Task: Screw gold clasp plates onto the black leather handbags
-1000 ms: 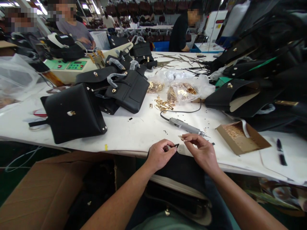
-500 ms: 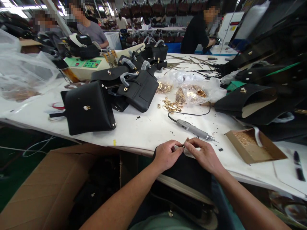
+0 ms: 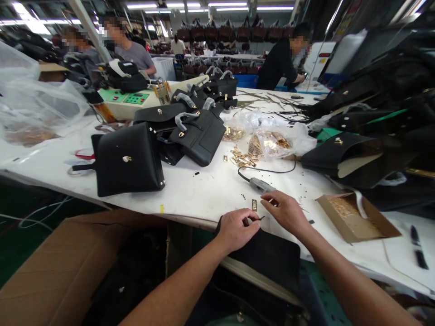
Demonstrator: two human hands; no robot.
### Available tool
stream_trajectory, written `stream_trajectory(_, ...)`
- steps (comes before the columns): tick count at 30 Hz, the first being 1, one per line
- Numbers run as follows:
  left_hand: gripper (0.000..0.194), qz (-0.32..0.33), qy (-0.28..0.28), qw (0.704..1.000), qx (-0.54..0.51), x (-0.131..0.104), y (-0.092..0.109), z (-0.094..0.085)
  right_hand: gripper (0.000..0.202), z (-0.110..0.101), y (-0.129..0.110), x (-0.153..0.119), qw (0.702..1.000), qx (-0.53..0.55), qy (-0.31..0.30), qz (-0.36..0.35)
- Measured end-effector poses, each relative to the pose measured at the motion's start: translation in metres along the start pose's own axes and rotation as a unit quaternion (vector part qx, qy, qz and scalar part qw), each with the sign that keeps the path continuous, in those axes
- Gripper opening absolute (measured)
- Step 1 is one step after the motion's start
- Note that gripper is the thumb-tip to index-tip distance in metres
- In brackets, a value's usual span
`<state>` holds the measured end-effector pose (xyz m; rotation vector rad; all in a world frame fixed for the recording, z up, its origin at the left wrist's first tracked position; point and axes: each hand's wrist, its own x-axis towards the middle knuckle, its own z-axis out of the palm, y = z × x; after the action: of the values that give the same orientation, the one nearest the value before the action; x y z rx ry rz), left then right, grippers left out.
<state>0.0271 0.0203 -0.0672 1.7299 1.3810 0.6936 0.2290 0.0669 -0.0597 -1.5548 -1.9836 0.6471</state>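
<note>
A black bag [image 3: 268, 253] leans at the table's front edge, close to my body, its flap uppermost. My left hand [image 3: 238, 228] is closed on the far edge of this flap, thumb and fingers pinched together; a small dark tip sticks out beside the thumb. My right hand [image 3: 283, 210] is just off the flap, over the table, with its fingers curved and apart. A small gold metal plate [image 3: 254, 205] lies between the two hands. Beyond my right hand is a grey pen-shaped electric screwdriver [image 3: 261, 184], its front part hidden by that hand.
Gold fittings [image 3: 243, 157] lie by a plastic bag [image 3: 272, 140] of more. A cardboard tray [image 3: 356, 222] of small pieces and a black marker [image 3: 418, 246] are on the right. Black handbags [image 3: 127, 158] stand left. Below is a large carton [image 3: 64, 258]. Co-workers are farther back.
My right hand has come away from the flap edge and moved toward the screwdriver. The gold plate now shows on the table. My left hand still pinches the flap. The view has tilted up slightly.
</note>
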Motion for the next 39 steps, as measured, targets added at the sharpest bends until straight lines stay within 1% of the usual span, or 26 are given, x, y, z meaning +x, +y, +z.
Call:
stream_trajectory(1, 0.013, 0.009, -0.004, 1.000, -0.006, 0.000, 0.000, -0.001, 0.019, 0.001, 0.001, 0.004, 0.999, -0.010, -0.020, -0.033)
stream_trajectory(3, 0.012, 0.022, -0.008, 1.000, -0.019, -0.001, -0.002, -0.001, 0.024, 0.004, 0.002, 0.011, 0.990, -0.043, -0.087, -0.100)
stream_trajectory(6, 0.014, 0.025, -0.007, 0.999, -0.026, 0.000, -0.003, -0.001, 0.024, 0.004, 0.002, 0.022, 0.960, -0.102, -0.186, -0.181)
stream_trajectory(8, 0.014, 0.023, -0.004, 0.999, -0.022, 0.000, -0.003, -0.001, 0.020, 0.002, -0.001, 0.028, 0.946, -0.135, -0.218, -0.200)
stream_trajectory(11, 0.013, 0.019, 0.001, 1.000, -0.019, -0.001, -0.002, -0.001, 0.013, -0.001, -0.006, 0.034, 0.936, -0.188, -0.229, -0.189)
stream_trajectory(14, 0.013, 0.007, 0.003, 1.000, -0.014, -0.001, -0.002, -0.002, 0.005, -0.003, -0.005, 0.034, 0.943, -0.201, -0.214, -0.153)
stream_trajectory(15, 0.014, 0.002, 0.003, 1.000, -0.012, -0.001, -0.003, -0.002, 0.005, -0.004, -0.002, 0.033, 0.951, -0.184, -0.207, -0.135)
stream_trajectory(17, 0.014, -0.004, 0.005, 1.000, -0.011, -0.001, -0.003, -0.001, 0.005, -0.004, 0.003, 0.027, 0.971, -0.117, -0.182, -0.100)
stream_trajectory(19, 0.016, -0.003, 0.005, 1.000, -0.014, -0.001, -0.004, -0.001, 0.008, -0.005, 0.008, 0.017, 0.989, -0.035, -0.125, -0.072)
stream_trajectory(21, 0.017, -0.002, 0.001, 1.000, -0.019, -0.001, -0.005, -0.001, 0.013, -0.007, 0.009, 0.005, 0.997, 0.025, -0.049, -0.059)
stream_trajectory(23, 0.018, -0.002, -0.001, 1.000, -0.026, 0.000, -0.004, -0.001, 0.016, -0.008, 0.008, -0.007, 0.995, 0.050, 0.015, -0.081)
stream_trajectory(27, 0.017, 0.002, 0.002, 0.999, -0.051, 0.001, -0.004, -0.002, 0.012, -0.011, 0.003, -0.027, 0.981, 0.029, 0.082, -0.172)
stream_trajectory(30, 0.018, 0.010, 0.001, 0.997, -0.080, 0.001, -0.004, -0.003, 0.013, -0.014, 0.002, -0.036, 0.976, -0.003, 0.107, -0.192)
stream_trajectory(36, 0.022, 0.005, -0.008, 0.990, -0.144, 0.002, -0.012, -0.001, 0.016, -0.022, -0.003, -0.046, 0.969, -0.027, 0.090, -0.229)
stream_trajectory(39, 0.023, 0.008, -0.014, 0.987, -0.159, 0.003, -0.014, 0.000, 0.016, -0.024, -0.006, -0.047, 0.968, -0.016, 0.088, -0.235)
